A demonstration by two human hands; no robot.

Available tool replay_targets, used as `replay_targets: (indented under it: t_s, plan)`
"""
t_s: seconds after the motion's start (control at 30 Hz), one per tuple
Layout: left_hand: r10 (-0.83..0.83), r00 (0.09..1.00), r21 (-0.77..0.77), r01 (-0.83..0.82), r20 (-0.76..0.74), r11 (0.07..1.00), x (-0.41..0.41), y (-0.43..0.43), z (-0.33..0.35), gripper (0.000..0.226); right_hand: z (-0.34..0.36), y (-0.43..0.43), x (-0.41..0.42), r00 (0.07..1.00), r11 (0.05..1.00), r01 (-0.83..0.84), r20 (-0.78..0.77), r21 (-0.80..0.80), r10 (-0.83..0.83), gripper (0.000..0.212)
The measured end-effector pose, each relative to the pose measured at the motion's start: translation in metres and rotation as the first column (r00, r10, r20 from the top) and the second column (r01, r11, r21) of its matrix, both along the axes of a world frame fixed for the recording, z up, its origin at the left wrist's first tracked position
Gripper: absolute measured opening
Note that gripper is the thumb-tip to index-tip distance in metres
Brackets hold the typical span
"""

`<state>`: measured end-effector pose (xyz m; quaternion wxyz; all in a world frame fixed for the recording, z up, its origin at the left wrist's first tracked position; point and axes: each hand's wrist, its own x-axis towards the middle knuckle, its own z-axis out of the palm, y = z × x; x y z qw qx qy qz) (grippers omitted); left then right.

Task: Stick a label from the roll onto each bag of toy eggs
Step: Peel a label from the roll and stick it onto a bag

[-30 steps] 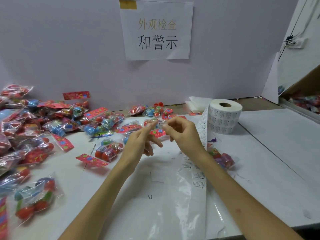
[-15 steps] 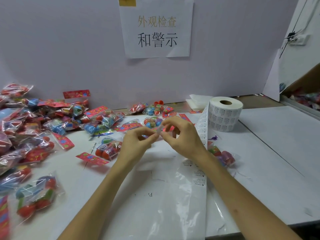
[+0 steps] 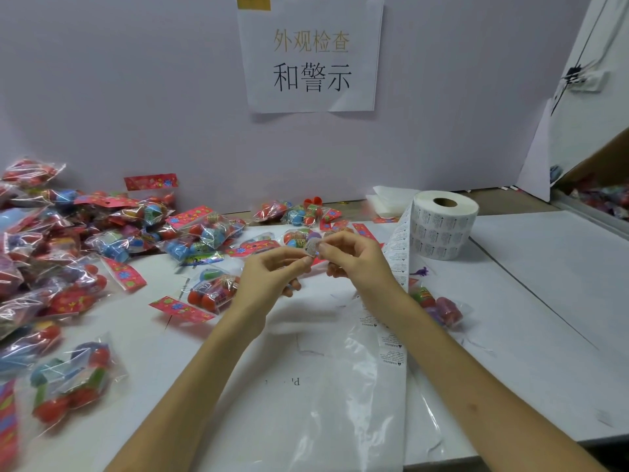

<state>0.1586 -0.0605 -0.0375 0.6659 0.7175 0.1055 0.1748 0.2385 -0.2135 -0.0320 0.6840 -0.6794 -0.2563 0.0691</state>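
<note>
1. The thumb and forefinger of the left hand (image 3: 272, 274) and of the right hand (image 3: 354, 260) meet tip to tip. They pinch one small printed label (image 3: 310, 247) narrowly between them, in the air above the table (image 3: 544, 301). It stands roughly upright; I cannot tell which face is sticky.
2. Neither hand holds a bag.
3. The nearest egg bag (image 3: 214, 291) lies flat just left of and below the left wrist. Its long axis runs from the red header card at lower left up toward the hand.
4. A second egg bag (image 3: 296, 238) lies just behind the fingertips. A third egg bag (image 3: 439, 306) lies beyond the right forearm.
5. The label roll (image 3: 442, 229) stands right of the right hand, and its backing strip (image 3: 398, 264) trails toward the viewer.
6. Judgement: the label must travel down and left, so the left hand is better placed to steady that bag.
</note>
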Motion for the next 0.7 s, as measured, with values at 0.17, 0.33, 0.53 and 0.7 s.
replay_targets:
  t_s: [0.17, 0.33, 0.53, 0.7]
  plan:
    - [0.053, 0.998, 0.067, -0.054, 0.018, 0.996, -0.001, -0.001, 0.002, 0.019, 0.003, -0.001, -0.004, 1.0, 0.999, -0.003, -0.017, 0.048, 0.004, 0.008]
    - [0.396, 0.915, 0.316, -0.398, 0.075, 0.861, -0.001, 0.011, -0.003, 0.041, 0.006, -0.003, 0.0, 0.992, 0.995, 0.042, -0.122, 0.089, -0.03, 0.007]
    - [0.534, 0.823, 0.748, -0.229, -0.193, 0.623, 0.002, 0.022, -0.01, 0.07, 0.002, 0.001, 0.001, 0.978, 0.999, -0.025, -0.207, -0.036, 0.017, 0.017]
    - [0.499, 0.851, 0.726, -0.239, -0.164, 0.645, 0.0, 0.02, -0.008, 0.087, -0.001, 0.003, 0.0, 0.979, 0.994, -0.06, -0.199, -0.097, 0.04, 0.024]
